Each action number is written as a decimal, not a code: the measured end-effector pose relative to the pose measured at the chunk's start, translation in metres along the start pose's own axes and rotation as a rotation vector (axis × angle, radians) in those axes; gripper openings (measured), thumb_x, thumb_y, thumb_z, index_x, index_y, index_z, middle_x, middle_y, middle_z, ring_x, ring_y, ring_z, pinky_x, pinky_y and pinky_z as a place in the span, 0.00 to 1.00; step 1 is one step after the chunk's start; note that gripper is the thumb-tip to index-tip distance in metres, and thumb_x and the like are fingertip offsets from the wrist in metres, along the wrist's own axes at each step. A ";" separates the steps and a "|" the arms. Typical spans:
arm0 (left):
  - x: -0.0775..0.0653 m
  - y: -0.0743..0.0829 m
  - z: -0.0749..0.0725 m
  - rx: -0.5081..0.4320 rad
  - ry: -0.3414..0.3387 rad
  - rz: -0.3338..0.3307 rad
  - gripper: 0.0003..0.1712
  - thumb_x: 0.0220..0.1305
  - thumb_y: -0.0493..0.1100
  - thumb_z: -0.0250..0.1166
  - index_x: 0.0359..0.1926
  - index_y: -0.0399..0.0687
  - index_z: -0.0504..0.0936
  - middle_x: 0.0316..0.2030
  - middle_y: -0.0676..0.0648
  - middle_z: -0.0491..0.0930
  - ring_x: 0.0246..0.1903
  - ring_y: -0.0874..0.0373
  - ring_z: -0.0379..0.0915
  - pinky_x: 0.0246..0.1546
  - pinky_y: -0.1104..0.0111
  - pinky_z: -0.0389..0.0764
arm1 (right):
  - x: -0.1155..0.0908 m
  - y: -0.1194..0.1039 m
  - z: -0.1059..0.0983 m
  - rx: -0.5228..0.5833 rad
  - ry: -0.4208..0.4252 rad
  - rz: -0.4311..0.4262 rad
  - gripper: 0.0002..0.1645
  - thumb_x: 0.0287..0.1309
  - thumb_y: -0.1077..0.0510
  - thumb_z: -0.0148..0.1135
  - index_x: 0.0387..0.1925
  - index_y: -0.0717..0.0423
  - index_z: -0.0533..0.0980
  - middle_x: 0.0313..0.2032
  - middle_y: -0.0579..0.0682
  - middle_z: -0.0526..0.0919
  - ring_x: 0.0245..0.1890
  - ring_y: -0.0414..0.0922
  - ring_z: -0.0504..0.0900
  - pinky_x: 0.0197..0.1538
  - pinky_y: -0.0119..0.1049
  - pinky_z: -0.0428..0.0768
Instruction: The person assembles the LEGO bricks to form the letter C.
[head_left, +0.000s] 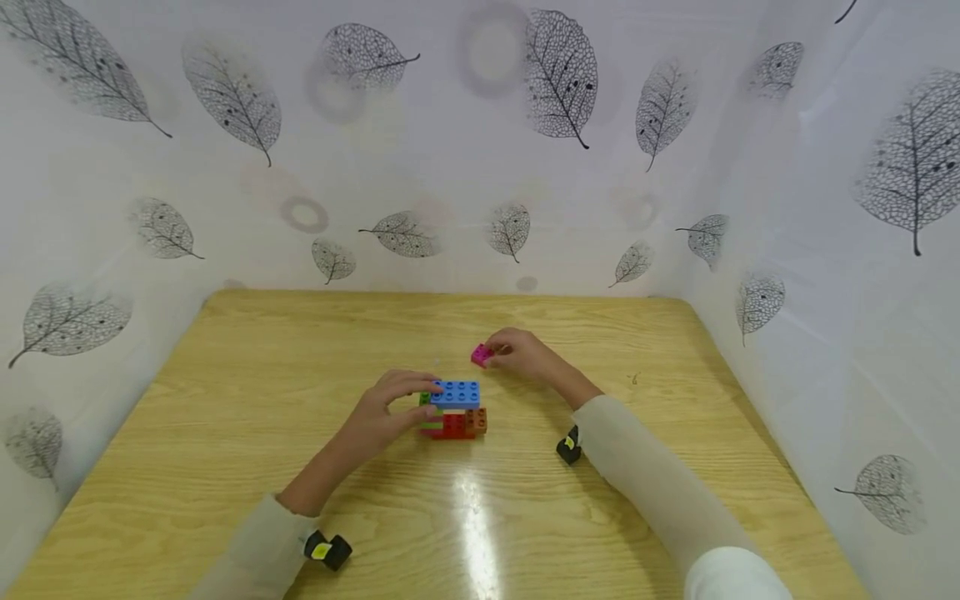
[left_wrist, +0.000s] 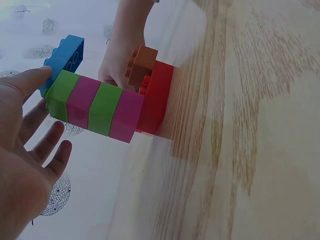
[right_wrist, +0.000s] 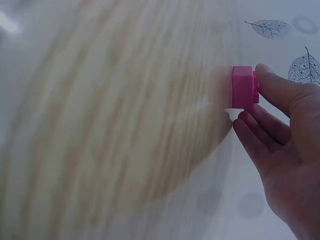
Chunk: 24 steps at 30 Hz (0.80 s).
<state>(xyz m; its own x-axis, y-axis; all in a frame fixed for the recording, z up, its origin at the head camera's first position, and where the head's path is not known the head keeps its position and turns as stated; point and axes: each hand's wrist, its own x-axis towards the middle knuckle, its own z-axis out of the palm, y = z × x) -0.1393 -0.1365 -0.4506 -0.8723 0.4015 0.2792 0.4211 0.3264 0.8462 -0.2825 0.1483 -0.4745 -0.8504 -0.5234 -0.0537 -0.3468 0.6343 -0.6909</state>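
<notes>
A toy brick build stands on the table in front of me. Its blue brick point(head_left: 459, 393) lies across the top of a column of green and pink bricks point(left_wrist: 95, 106). Low down are a red brick point(left_wrist: 157, 95) and an orange brick point(left_wrist: 142, 65). My left hand point(head_left: 382, 412) holds the build's upper left end with thumb and forefinger, while the other fingers stay loose. Farther back, my right hand point(head_left: 521, 354) pinches a small pink brick point(right_wrist: 242, 87) at or just above the tabletop; its thumb lies against the studded side.
The wooden table point(head_left: 262, 358) runs back to a pale curtain point(head_left: 450, 158) printed with leaves, which also hangs along both sides. A black wrist device point(head_left: 327, 550) sits on the left sleeve, another black device point(head_left: 569, 446) on the right.
</notes>
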 end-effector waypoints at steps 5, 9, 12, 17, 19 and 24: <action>0.000 0.000 0.000 -0.021 0.004 -0.019 0.17 0.67 0.45 0.68 0.56 0.61 0.84 0.64 0.51 0.76 0.65 0.53 0.66 0.63 0.44 0.69 | 0.001 -0.005 0.003 -0.042 -0.020 0.010 0.15 0.65 0.52 0.68 0.51 0.53 0.83 0.48 0.49 0.85 0.50 0.45 0.82 0.56 0.42 0.80; -0.001 -0.001 0.000 -0.035 0.014 -0.032 0.17 0.66 0.46 0.69 0.56 0.62 0.85 0.63 0.54 0.77 0.64 0.54 0.66 0.62 0.43 0.69 | 0.003 -0.010 0.005 -0.114 -0.029 0.011 0.15 0.64 0.51 0.69 0.50 0.50 0.82 0.46 0.46 0.85 0.48 0.42 0.82 0.55 0.41 0.81; -0.001 -0.002 0.000 -0.038 0.024 -0.037 0.17 0.66 0.46 0.69 0.55 0.62 0.85 0.62 0.54 0.77 0.64 0.54 0.67 0.61 0.44 0.70 | 0.005 -0.012 0.007 -0.169 -0.033 0.001 0.16 0.62 0.51 0.71 0.49 0.51 0.81 0.45 0.46 0.84 0.46 0.42 0.82 0.53 0.40 0.81; -0.001 -0.002 0.002 -0.044 0.038 -0.049 0.17 0.65 0.46 0.70 0.55 0.59 0.86 0.62 0.51 0.78 0.64 0.51 0.68 0.59 0.43 0.73 | 0.006 -0.014 0.009 -0.205 -0.029 0.001 0.16 0.62 0.51 0.71 0.49 0.51 0.81 0.44 0.45 0.84 0.45 0.42 0.81 0.51 0.39 0.81; 0.000 -0.001 0.002 -0.054 0.039 -0.055 0.17 0.65 0.47 0.70 0.55 0.58 0.85 0.63 0.50 0.78 0.64 0.48 0.69 0.60 0.42 0.72 | 0.006 -0.015 0.009 -0.201 -0.024 0.001 0.15 0.63 0.52 0.70 0.49 0.51 0.81 0.44 0.45 0.84 0.45 0.42 0.82 0.52 0.39 0.81; 0.000 0.000 0.003 -0.088 0.033 -0.074 0.17 0.65 0.48 0.70 0.55 0.59 0.85 0.63 0.48 0.77 0.66 0.45 0.69 0.62 0.38 0.69 | 0.000 -0.016 0.010 -0.192 -0.007 -0.014 0.15 0.66 0.53 0.67 0.51 0.53 0.81 0.46 0.47 0.84 0.47 0.43 0.82 0.52 0.40 0.81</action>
<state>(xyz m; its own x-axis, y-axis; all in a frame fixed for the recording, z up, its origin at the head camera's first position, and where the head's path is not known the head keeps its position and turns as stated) -0.1382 -0.1340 -0.4523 -0.9084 0.3505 0.2278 0.3329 0.2770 0.9014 -0.2727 0.1325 -0.4705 -0.8423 -0.5366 -0.0509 -0.4282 0.7236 -0.5414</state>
